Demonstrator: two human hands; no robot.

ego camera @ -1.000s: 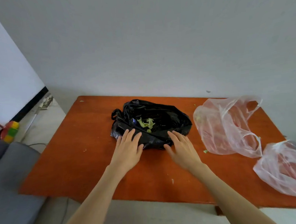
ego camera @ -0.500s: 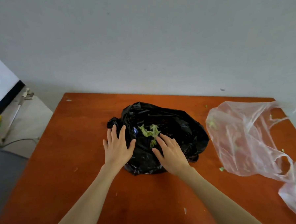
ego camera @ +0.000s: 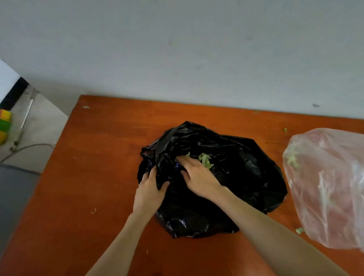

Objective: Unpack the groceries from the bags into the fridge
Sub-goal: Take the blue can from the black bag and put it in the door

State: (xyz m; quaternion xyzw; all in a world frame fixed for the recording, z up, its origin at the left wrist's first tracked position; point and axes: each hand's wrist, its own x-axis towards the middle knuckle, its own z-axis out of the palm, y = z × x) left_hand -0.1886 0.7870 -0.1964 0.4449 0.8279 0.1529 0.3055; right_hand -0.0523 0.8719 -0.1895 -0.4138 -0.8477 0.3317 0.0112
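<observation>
A crumpled black plastic bag [ego camera: 242, 177] lies in the middle of the orange-brown table [ego camera: 90, 184]. Pale green leafy scraps [ego camera: 205, 159] show at its opening. My left hand [ego camera: 150, 190] grips a fold of the bag's left edge, thumb over the plastic. My right hand [ego camera: 196, 175] lies on top of the bag with its fingers spread, reaching toward the opening beside the green scraps. A small blue spot shows between my two hands. What else the bag holds is hidden.
A clear, empty-looking plastic bag [ego camera: 337, 188] lies on the table's right side. Small green crumbs dot the tabletop. A grey wall stands right behind the table. To the left are a grey seat [ego camera: 9, 199], bare floor with a cable, and a stack of coloured objects [ego camera: 0, 126].
My view has come closer to the table. My left hand went from lying flat to gripping the bag's edge, and my right hand slid up toward the opening.
</observation>
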